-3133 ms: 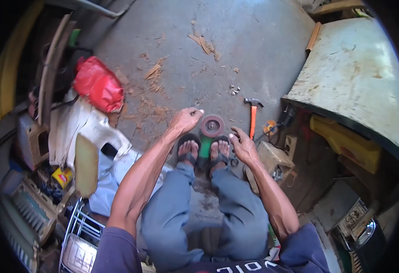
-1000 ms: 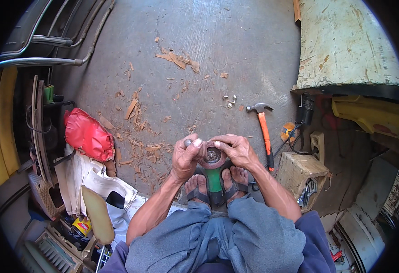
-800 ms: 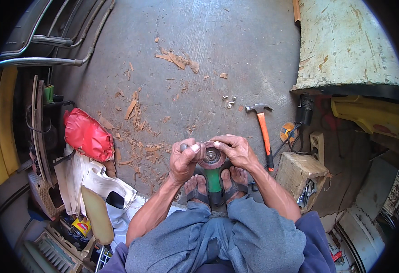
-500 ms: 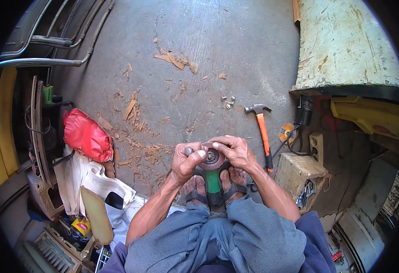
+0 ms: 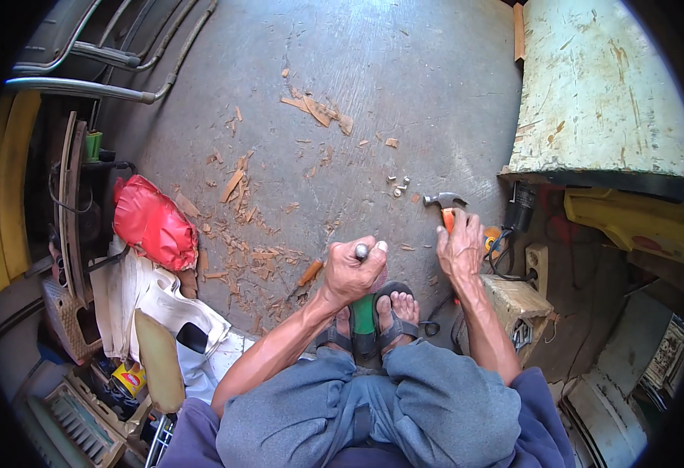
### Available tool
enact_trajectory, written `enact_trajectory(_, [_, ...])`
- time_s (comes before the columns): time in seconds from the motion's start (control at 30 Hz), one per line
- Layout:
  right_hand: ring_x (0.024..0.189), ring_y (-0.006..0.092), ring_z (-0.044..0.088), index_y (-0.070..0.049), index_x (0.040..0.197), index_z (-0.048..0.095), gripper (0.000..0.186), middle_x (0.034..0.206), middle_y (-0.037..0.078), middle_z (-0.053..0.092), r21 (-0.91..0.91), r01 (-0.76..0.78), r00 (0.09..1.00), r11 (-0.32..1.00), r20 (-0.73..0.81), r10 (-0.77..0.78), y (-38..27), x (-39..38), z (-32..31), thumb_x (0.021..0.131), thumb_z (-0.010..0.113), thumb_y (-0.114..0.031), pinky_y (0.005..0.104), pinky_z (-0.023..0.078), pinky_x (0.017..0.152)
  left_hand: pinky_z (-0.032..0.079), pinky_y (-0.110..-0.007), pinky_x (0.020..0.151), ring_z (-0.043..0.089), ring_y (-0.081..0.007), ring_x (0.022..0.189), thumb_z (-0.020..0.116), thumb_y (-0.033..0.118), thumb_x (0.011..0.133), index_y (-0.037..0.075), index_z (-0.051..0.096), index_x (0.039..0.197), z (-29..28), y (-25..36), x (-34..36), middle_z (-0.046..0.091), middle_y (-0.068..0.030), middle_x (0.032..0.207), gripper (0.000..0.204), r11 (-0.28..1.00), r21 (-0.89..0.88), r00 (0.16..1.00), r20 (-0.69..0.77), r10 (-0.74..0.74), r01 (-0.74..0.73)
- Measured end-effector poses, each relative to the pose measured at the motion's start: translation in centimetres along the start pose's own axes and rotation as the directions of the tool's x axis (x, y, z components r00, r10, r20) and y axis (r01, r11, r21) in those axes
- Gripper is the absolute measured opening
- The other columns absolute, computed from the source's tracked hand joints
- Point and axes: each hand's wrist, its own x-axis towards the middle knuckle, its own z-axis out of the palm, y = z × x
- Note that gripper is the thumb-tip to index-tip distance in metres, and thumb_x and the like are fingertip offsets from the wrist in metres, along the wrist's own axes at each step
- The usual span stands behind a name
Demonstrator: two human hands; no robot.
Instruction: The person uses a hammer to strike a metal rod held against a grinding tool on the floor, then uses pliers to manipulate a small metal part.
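Note:
My left hand is closed around a short metal rod-like tool; only its rounded end shows above the fist. Just below, an angle grinder with a green body rests between my sandalled feet. Its brownish flap disc is mostly hidden under that hand. Off to the right, my right hand has its thumb and fingers around the orange handle of a claw hammer at floor level. The steel head points away from me, and the palm covers most of the handle.
Several bolts lie left of the hammer head. Wood chips litter the floor at left, beside a red wrapped bundle. A wooden box with tools and a power socket block stand at right, below a pale worn panel.
My right hand has left the grinder's disc and moved right onto the hammer handle. My left hand stays over the grinder, still holding the metal tool. The view has shifted slightly.

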Motion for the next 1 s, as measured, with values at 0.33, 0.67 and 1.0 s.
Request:
enact_trajectory(0.33, [0.069, 0.0319, 0.068, 0.003, 0.131, 0.05, 0.039, 0.09, 0.023, 0.064, 0.55, -0.44, 0.846, 0.709, 0.518, 0.123, -3.1, 0.5, -9.0, 0.098, 0.06, -0.015, 0.0427, 0.055, 0.064, 0.029, -0.029, 0.046, 0.032, -0.0032, 0.06, 0.066, 0.013, 0.096, 0.005, 0.04, 0.063, -0.5, -0.3, 0.1, 0.032, 0.0038, 0.057, 0.043, 1.0, 0.029, 1.0, 0.018, -0.008, 0.007])
enact_trajectory(0.67, [0.06, 0.0361, 0.068, -0.008, 0.146, 0.047, 0.048, 0.083, 0.021, 0.071, 0.582, 0.285, 0.878, 0.762, 0.16, -0.451, -8.8, -0.4, -18.9, 0.099, 0.061, -0.009, 0.0433, 0.055, 0.053, 0.033, -0.029, 0.047, 0.037, -0.0024, 0.061, 0.067, 0.014, 0.095, 0.003, 0.049, 0.066, -0.2, -0.7, 0.1, 0.039, 0.0057, 0.058, 0.036, 0.999, -0.003, 0.999, -0.006, 0.041, -0.041])
enact_trajectory(1.0, [0.068, 0.0369, 0.07, -0.005, 0.137, 0.053, 0.036, 0.076, 0.023, 0.065, 0.601, -0.078, 0.917, 0.796, 0.356, -0.179, -10.0, 2.2, -18.4, 0.105, 0.055, -0.022, 0.0399, 0.051, 0.061, 0.026, -0.025, 0.048, 0.031, -0.0005, 0.059, 0.062, 0.007, 0.098, 0.012, 0.039, 0.063, -0.8, -1.7, -0.4, 0.037, 0.0102, 0.063, 0.043, 0.992, -0.106, 0.998, 0.011, -0.066, 0.067])
